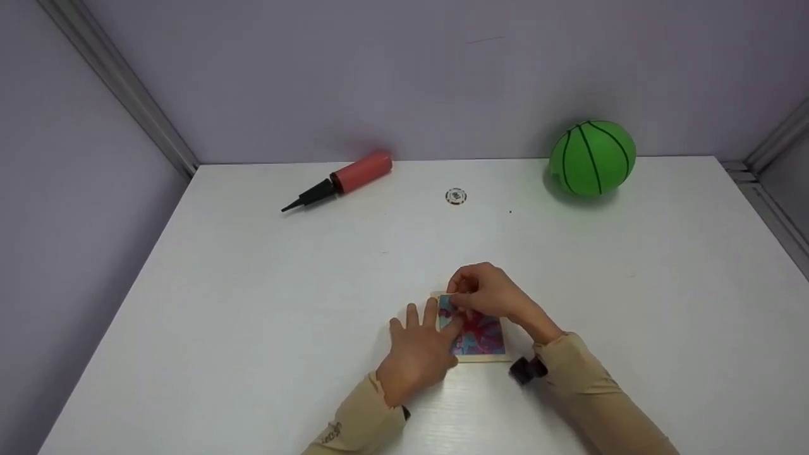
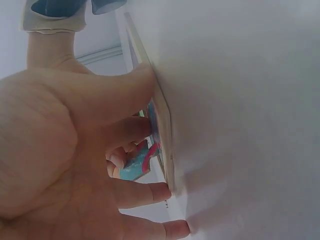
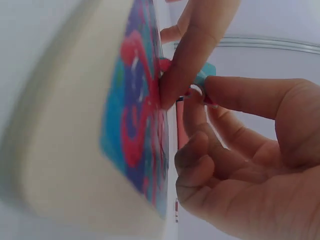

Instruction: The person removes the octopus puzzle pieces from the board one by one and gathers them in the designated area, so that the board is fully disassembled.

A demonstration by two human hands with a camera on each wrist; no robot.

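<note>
Puzzle [image 1: 481, 338]: lies flat on the table [image 1: 253, 303] near its front edge, just ahead of you.
Piece [image 3: 202, 80]: your right hand [image 1: 490, 294] pinches it at the puzzle's far corner — lifted on edge, so it can seat.
Left hand [image 1: 417, 351]: spread, fingers [image 2: 135, 130] pressing the puzzle — you steady it.
Far off: pump [image 1: 344, 179], ball [image 1: 592, 157], disc [image 1: 456, 196] — well apart.

White table [image 1: 253, 303] with pump [image 1: 341, 179], token [image 1: 456, 196], green ball [image 1: 592, 157], puzzle board [image 1: 483, 344].
</note>
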